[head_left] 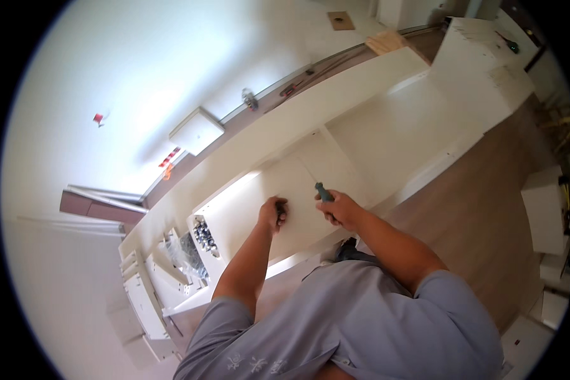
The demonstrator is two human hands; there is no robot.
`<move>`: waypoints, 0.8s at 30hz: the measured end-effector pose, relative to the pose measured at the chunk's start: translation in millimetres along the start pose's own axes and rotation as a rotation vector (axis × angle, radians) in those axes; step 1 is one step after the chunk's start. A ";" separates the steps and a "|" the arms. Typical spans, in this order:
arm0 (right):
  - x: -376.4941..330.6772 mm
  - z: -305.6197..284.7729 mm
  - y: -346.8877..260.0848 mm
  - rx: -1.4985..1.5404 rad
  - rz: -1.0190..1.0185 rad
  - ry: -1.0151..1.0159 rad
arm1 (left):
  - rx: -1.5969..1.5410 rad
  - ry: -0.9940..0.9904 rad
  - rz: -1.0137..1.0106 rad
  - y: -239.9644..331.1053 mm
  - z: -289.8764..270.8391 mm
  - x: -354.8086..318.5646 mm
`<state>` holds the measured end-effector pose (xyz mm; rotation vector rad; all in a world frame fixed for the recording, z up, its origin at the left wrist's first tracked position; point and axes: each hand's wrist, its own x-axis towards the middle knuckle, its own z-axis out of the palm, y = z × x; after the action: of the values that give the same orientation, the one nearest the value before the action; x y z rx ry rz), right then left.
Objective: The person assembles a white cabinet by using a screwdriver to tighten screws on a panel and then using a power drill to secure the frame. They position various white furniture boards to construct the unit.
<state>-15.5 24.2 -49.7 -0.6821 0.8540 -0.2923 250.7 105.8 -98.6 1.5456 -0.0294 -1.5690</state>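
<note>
My right hand (342, 209) is wrapped round the dark green handle of a screwdriver (323, 192). Its thin shaft points up and away to the left, over a long white cabinet carcass (392, 120) lying on the floor. To the left of it, my left hand (273, 213) hangs over the same white panel with its fingers curled in. Something small and dark shows at those fingers, too unclear to name. A divider splits the carcass into two bays, and both hands are above the left bay.
A pile of small metal fittings (204, 235) and clear plastic wrap (187, 254) lie left of the carcass. White panels (144, 297) are stacked beyond them. A white box (197, 131) stands by the wall. Another white cabinet (475, 66) is at the far right, white boxes (543, 209) nearer.
</note>
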 end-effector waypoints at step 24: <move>-171.4 -78.3 -104.4 -1.149 -0.477 -0.053 | -0.265 -0.386 0.313 5.6 144.2 -144.0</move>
<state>-181.8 -3.5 84.4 -1.9686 0.7529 -0.1831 109.8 107.9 48.8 0.9674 -0.2563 -1.5249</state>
